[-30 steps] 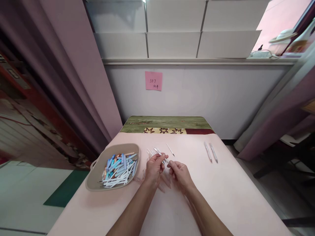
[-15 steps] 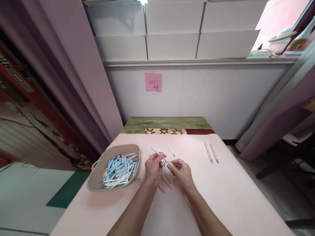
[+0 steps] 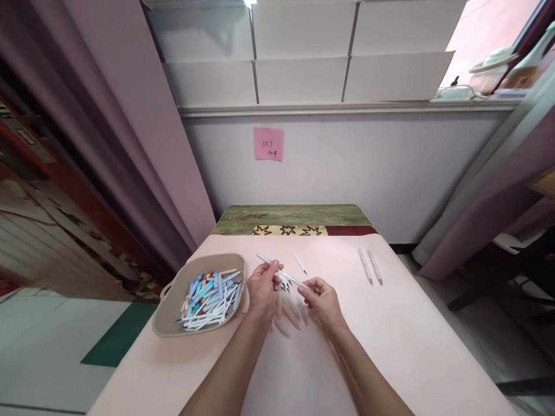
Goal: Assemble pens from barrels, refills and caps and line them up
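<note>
My left hand (image 3: 262, 287) is closed around a whitish pen barrel (image 3: 263, 257), whose far end sticks out beyond the fingers. From it a thin white pen refill (image 3: 292, 279) runs to my right hand (image 3: 323, 301), which pinches its near end. How far the two overlap is hidden by the left fingers. Just beneath the hands lies a bunch of white refills with dark tips (image 3: 285, 285). Nearer to me, several clear pen barrels (image 3: 289, 318) lie on the pink table. One loose refill (image 3: 299, 263) rests beyond the hands.
A beige basket (image 3: 167, 318) on the left holds blue, teal and orange pen parts and white refills. Two clear pens (image 3: 370, 267) lie side by side on the right of the pink table (image 3: 416, 346). A pink note (image 3: 268, 144) is stuck on the wall behind.
My left hand has shifted slightly left and the barrel now pokes out past its far side. The right hand has stayed nearly in place, with a thin refill showing between the hands.
</note>
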Motion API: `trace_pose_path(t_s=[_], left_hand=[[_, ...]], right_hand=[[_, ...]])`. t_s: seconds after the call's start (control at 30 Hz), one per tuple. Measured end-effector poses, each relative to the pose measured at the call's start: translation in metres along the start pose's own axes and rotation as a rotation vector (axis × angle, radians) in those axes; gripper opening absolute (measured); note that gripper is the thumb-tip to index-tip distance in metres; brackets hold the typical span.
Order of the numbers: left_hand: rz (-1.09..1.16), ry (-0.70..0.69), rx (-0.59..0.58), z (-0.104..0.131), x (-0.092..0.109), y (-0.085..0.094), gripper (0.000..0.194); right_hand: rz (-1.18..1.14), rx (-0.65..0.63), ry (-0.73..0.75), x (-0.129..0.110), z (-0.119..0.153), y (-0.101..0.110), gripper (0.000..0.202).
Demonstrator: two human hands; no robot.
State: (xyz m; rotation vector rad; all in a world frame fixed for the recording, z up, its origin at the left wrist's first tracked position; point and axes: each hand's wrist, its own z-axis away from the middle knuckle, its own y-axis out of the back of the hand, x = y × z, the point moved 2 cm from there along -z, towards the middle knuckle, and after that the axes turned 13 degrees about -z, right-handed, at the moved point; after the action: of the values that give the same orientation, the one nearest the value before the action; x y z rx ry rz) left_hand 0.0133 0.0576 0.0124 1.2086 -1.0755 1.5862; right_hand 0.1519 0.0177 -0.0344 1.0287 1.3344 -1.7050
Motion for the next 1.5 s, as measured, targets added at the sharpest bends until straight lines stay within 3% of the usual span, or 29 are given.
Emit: trace_pose_path(t_s=[0.1,0.23,0.37,0.53,0.73,0.87,1.07,1.17,1.23,1.37,1.5], left_hand=[[-0.011,-0.058,0.042,-0.002,0.014,0.011,0.036],[-0.171,-0.124,-0.007,0.011,0.021,0.031,0.031],[-0.518,-0.069,-0.164,0.035,0.005,0.052,0.027],[-0.786,-0.151,-0.085,0.05,-0.014,0.075,0.025],[-1.06,-0.263,-0.046,0.058,-0.02,0.09,0.021],[-1.307,-0.237,-0.104,0.069,-0.02,0.083,0.012],[-1.517,-0.201,-0.209,0.084,-0.02,0.074,0.024],[-1.604,-0.239,-0.187,0.084,-0.019,0.076,0.025],[-1.603,-0.351,-0.135,0.08,-0.019,0.077,0.02],[-1.453,-0.696,-0.026,0.075,-0.023,0.08,0.015],[-1.327,-0.849,0.035,0.077,-0.034,0.091,0.025]], right_hand=[[0.148,0.022,0.038,-0.003,-0.002,0.014,0.035],[0.674,0.192,0.166,-0.013,-0.001,0.028,0.031],[1.125,0.277,0.213,-0.024,-0.002,0.012,0.033],[1.397,0.212,0.213,-0.038,0.004,-0.012,0.03],[1.368,0.283,0.217,-0.041,0.032,0.002,0.034],[1.306,0.286,0.23,-0.031,0.033,0.001,0.032],[1.333,0.186,0.203,-0.012,0.03,-0.006,0.028],[1.334,0.186,0.24,-0.009,0.033,-0.007,0.022],[1.276,0.129,0.318,-0.008,0.033,-0.013,0.018],[1.206,-0.123,0.37,-0.006,0.027,-0.032,0.018],[1.315,-0.251,0.338,-0.005,0.019,-0.046,0.024]])
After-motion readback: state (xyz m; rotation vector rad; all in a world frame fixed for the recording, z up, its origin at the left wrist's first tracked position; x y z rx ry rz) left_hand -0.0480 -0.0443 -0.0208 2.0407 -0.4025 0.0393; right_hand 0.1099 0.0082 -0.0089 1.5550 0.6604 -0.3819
